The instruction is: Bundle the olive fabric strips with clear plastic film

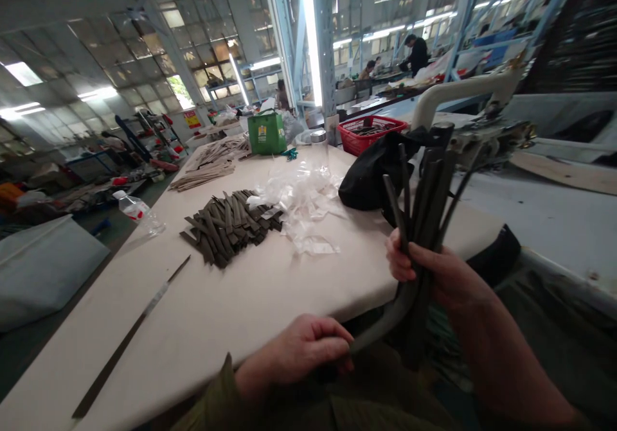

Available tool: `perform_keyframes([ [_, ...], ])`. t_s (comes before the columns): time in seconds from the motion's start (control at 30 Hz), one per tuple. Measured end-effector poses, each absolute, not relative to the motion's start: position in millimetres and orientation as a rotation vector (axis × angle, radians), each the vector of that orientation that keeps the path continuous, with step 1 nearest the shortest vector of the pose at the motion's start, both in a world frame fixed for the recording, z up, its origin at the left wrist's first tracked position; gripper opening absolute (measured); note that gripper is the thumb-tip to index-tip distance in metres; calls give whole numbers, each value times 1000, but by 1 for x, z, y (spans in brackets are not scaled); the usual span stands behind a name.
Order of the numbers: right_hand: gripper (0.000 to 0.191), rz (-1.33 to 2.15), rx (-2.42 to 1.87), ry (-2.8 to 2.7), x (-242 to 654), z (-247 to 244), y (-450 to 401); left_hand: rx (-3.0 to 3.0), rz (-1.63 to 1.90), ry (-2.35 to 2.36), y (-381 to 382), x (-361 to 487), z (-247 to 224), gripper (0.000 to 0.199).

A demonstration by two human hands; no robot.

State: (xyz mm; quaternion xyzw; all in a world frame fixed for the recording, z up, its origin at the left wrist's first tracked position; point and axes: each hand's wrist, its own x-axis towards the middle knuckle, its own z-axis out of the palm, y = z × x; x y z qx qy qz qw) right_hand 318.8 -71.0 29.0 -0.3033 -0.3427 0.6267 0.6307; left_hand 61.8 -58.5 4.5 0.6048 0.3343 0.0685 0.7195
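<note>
My right hand [434,267] is closed around a bundle of long dark olive fabric strips [427,193], held upright off the table's front edge. Their upper ends fan out and the lower ends hang below the hand. One strip [385,322] bends away from the bundle toward my left hand [308,347], which pinches its end between thumb and fingers. A pile of shorter strips in the same dark colour [231,225] lies on the pale table [231,309]. A long thin dark strip with a shiny middle section [135,328] rests at the left.
Crumpled clear plastic [308,193], a black bag [369,174], a green bag [267,132] and a lidded clear jar [318,151] are on the table. A plastic bottle [139,212] stands near its left edge. Behind are a red basket [371,132] and a sewing machine [486,116].
</note>
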Motion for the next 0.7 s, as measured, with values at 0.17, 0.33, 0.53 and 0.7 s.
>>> perform_keyframes([
  [0.17,34,1104,-1083,-916,362,24,-107,2027,532,1192,41,62,13,23],
  [0.33,36,1104,-1261,-1103,362,7,-119,1974,766,1535,105,65,-24,21],
  [0.53,42,1331,-1220,-969,341,-2,-94,1794,963,1313,97,63,-36,25],
  [0.7,41,1453,-1086,-984,306,16,-64,1619,1184,1196,68,52,-5,22],
])
